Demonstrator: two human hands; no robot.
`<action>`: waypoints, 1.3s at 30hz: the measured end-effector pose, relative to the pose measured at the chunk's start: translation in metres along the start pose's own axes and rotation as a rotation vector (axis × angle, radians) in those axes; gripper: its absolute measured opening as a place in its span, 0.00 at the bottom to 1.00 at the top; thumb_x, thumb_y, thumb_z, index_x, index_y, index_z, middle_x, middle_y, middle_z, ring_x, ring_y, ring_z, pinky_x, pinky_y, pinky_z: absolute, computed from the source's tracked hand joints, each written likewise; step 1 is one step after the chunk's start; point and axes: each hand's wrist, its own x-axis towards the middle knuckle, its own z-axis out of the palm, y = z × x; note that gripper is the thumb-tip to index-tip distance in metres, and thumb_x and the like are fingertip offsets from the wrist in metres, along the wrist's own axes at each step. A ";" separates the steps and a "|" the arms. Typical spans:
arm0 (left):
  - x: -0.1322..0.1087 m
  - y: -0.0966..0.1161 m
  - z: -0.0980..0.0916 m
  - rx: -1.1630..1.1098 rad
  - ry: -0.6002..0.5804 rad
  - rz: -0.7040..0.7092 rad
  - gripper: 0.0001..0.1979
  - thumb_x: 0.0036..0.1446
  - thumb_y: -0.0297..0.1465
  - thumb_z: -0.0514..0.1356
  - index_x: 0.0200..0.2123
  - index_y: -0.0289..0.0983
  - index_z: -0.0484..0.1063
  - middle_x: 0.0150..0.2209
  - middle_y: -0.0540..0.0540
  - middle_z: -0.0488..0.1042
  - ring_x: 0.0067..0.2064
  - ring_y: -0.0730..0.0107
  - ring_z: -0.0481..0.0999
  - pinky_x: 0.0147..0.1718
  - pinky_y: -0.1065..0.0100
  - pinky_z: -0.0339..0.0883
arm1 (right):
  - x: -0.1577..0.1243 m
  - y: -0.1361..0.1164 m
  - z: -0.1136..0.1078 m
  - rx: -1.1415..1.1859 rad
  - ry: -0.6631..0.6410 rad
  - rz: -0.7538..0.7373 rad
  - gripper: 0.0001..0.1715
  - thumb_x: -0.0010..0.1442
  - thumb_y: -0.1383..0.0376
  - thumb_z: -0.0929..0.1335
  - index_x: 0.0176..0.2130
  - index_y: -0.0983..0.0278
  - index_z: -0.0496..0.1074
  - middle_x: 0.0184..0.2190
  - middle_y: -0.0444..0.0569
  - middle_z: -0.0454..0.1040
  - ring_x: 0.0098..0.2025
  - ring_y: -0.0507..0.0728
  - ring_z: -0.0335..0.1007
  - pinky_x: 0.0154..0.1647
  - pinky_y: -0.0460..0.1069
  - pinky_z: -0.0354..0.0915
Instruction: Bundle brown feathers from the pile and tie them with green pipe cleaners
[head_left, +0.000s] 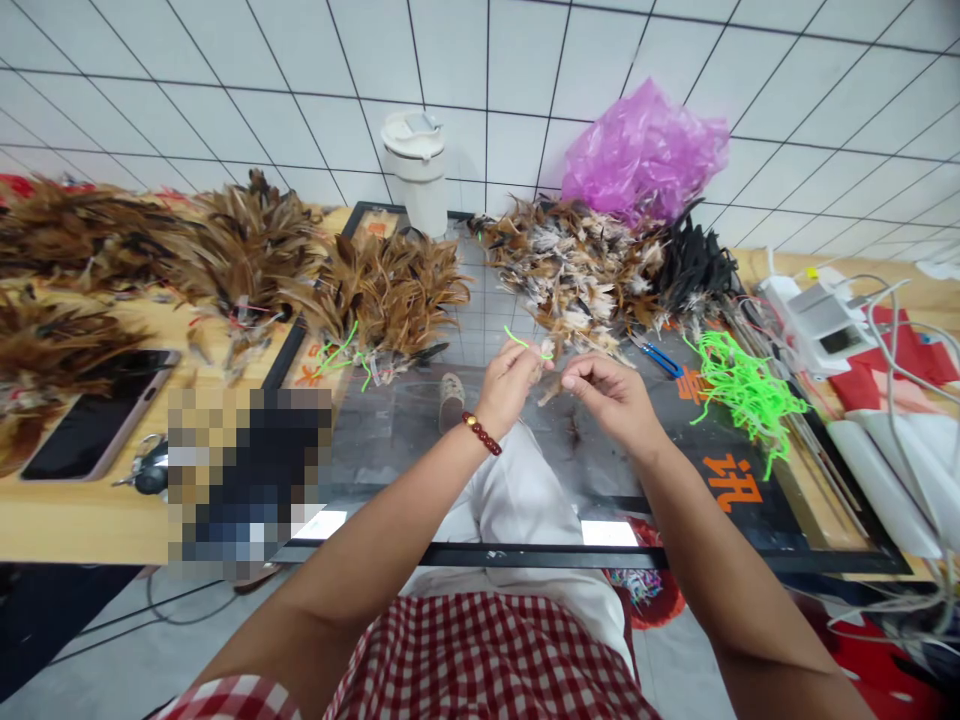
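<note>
My left hand, with a beaded bracelet at the wrist, is closed in a pinch above the dark glassy board. A short bright green cord sticks out from its fingers. Close by on the right, my right hand has thumb and forefinger pressed together on a small brownish feather. The fingertips of both hands are almost touching. Beyond them lies a pile of brown and white feathers. A heap of cut green cords is right of my right hand, near blue thread snips.
Brown feather bundles cover the left and back. A white lidded cup and pink plastic bag stand by the tiled wall. At left lies a phone; at right are a white device, cables and white rolls.
</note>
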 end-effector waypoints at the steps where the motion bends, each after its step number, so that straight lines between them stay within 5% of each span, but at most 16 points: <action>1: 0.000 0.002 0.000 -0.043 -0.010 -0.008 0.08 0.52 0.34 0.58 0.31 0.35 0.69 0.27 0.50 0.69 0.21 0.82 0.57 0.17 0.76 0.44 | 0.000 -0.001 -0.002 0.021 -0.004 0.013 0.12 0.57 0.57 0.70 0.30 0.63 0.72 0.32 0.46 0.72 0.33 0.52 0.66 0.37 0.48 0.64; 8: -0.001 0.010 -0.004 -0.311 -0.275 -0.176 0.10 0.49 0.33 0.59 0.34 0.34 0.67 0.23 0.52 0.63 0.20 0.82 0.58 0.16 0.77 0.43 | 0.000 0.004 0.008 0.201 -0.069 0.079 0.25 0.55 0.56 0.71 0.51 0.58 0.67 0.44 0.48 0.71 0.31 0.49 0.66 0.35 0.48 0.66; 15: -0.001 0.004 -0.002 -0.223 -0.221 -0.107 0.11 0.49 0.34 0.60 0.34 0.34 0.68 0.22 0.53 0.63 0.20 0.84 0.55 0.16 0.78 0.42 | -0.004 0.006 0.013 0.104 0.049 0.094 0.12 0.56 0.56 0.69 0.34 0.62 0.74 0.27 0.44 0.70 0.28 0.50 0.63 0.32 0.47 0.61; 21: 0.001 0.001 -0.002 -0.207 -0.140 -0.047 0.13 0.47 0.37 0.65 0.33 0.33 0.71 0.20 0.55 0.59 0.19 0.85 0.52 0.16 0.78 0.41 | 0.000 0.000 0.006 0.344 -0.058 0.211 0.06 0.56 0.64 0.66 0.29 0.63 0.69 0.24 0.42 0.68 0.27 0.50 0.62 0.31 0.46 0.59; 26: 0.000 0.007 -0.006 -0.312 -0.294 -0.130 0.14 0.43 0.32 0.68 0.33 0.31 0.74 0.25 0.51 0.65 0.21 0.85 0.55 0.17 0.77 0.45 | 0.000 0.003 0.007 0.352 -0.038 0.316 0.08 0.55 0.61 0.67 0.28 0.63 0.67 0.26 0.44 0.71 0.26 0.49 0.63 0.28 0.46 0.59; 31: -0.001 0.009 -0.009 -0.306 -0.531 -0.173 0.09 0.44 0.32 0.66 0.27 0.31 0.74 0.33 0.44 0.71 0.29 0.77 0.67 0.29 0.72 0.62 | 0.001 0.002 0.000 0.356 0.029 0.272 0.12 0.55 0.57 0.68 0.27 0.63 0.68 0.24 0.43 0.70 0.25 0.49 0.63 0.28 0.45 0.61; 35: 0.001 0.006 -0.011 -0.250 -0.559 -0.137 0.07 0.47 0.32 0.61 0.23 0.33 0.71 0.39 0.41 0.72 0.37 0.70 0.70 0.40 0.66 0.65 | 0.002 -0.004 -0.005 0.276 0.096 0.161 0.14 0.56 0.56 0.69 0.27 0.62 0.69 0.22 0.42 0.67 0.24 0.49 0.61 0.27 0.46 0.61; 39: 0.002 0.002 -0.008 0.036 -0.512 -0.048 0.12 0.50 0.32 0.55 0.18 0.36 0.59 0.31 0.45 0.68 0.36 0.70 0.67 0.40 0.66 0.63 | -0.001 -0.009 -0.005 0.145 0.138 0.079 0.14 0.54 0.55 0.71 0.27 0.62 0.70 0.22 0.42 0.68 0.25 0.50 0.62 0.29 0.47 0.62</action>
